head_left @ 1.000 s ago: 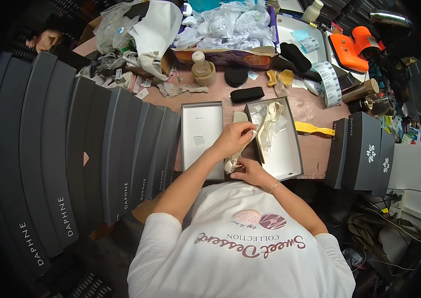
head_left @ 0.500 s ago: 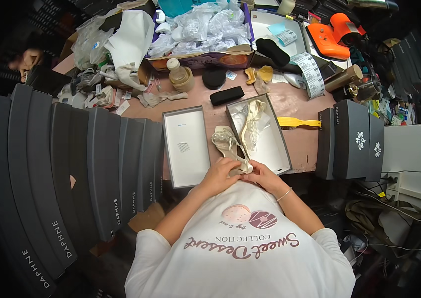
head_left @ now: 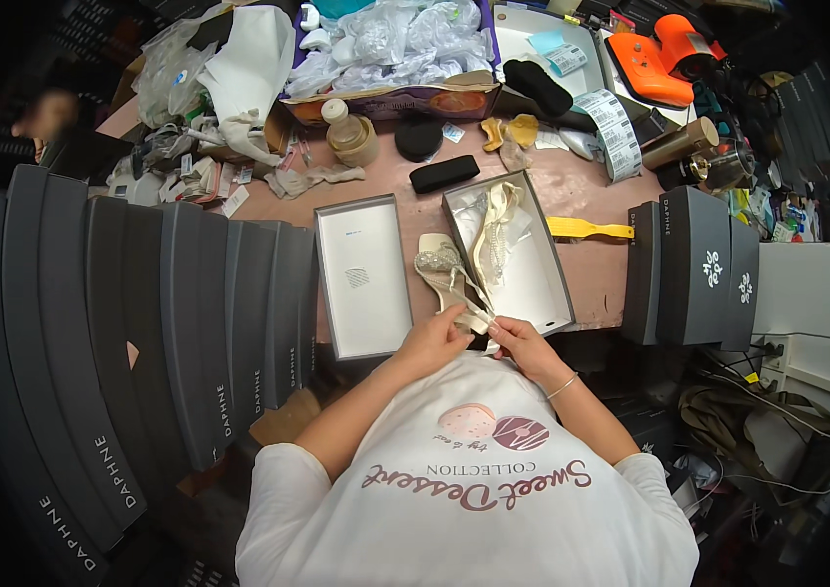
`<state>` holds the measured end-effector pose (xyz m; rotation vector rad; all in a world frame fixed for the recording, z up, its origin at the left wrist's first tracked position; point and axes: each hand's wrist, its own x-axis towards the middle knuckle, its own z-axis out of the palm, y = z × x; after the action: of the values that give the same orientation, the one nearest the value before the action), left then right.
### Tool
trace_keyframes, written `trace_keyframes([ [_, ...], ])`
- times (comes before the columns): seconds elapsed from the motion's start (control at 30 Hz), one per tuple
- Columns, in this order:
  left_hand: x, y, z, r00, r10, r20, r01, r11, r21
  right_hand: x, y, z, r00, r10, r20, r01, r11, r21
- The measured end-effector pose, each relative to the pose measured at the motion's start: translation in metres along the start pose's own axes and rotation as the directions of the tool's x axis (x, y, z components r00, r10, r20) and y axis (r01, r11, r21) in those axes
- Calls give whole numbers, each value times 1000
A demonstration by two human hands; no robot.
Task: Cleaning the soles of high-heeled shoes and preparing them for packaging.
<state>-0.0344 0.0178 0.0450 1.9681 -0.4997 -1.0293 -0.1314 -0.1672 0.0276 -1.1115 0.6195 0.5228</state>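
Note:
A cream sandal point(head_left: 441, 265) with a sparkly strap lies at the table's front edge, its toe pointing away from me. My left hand point(head_left: 436, 342) is closed on its heel end from the left. My right hand point(head_left: 524, 346) pinches the sandal's ankle strap near the heel, and the fingertips partly hide that spot. Just right of it, a second cream sandal point(head_left: 495, 235) rests on clear wrapping inside an open grey shoebox point(head_left: 561, 269). The box lid point(head_left: 361, 256), white inside, lies to the left.
Grey shoeboxes point(head_left: 190, 333) stand in a row at left, more boxes point(head_left: 694, 269) at right. Behind lie a yellow strip tool point(head_left: 589, 229), a black pad point(head_left: 445, 173), a glue bottle point(head_left: 348, 134), a label roll point(head_left: 613, 135), an orange device point(head_left: 651, 70) and a carton point(head_left: 390, 105) of plastic bags.
My hands have drawn slightly apart at the heel, and more of the ankle strap shows between them. The view has shifted a little.

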Motion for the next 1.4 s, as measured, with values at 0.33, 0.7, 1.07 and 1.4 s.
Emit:
trace_keyframes([
  [0.33,27,-33,3,896,439,-73,-434,898,77,1,-7,-1,987,-119,107,146,943,-300],
  [0.7,-14,7,-30,934,347,-84,-303,894,331,-7,-29,15,921,-389,-22,306,756,-579],
  [1.07,-93,7,-44,986,6,-169,-49,966,-252,-4,-18,7,931,-350,106,330,681,-654],
  [1.4,-130,-78,-70,905,-311,-291,74,787,-613,-70,-14,-45,957,-285,-57,165,695,-700],
])
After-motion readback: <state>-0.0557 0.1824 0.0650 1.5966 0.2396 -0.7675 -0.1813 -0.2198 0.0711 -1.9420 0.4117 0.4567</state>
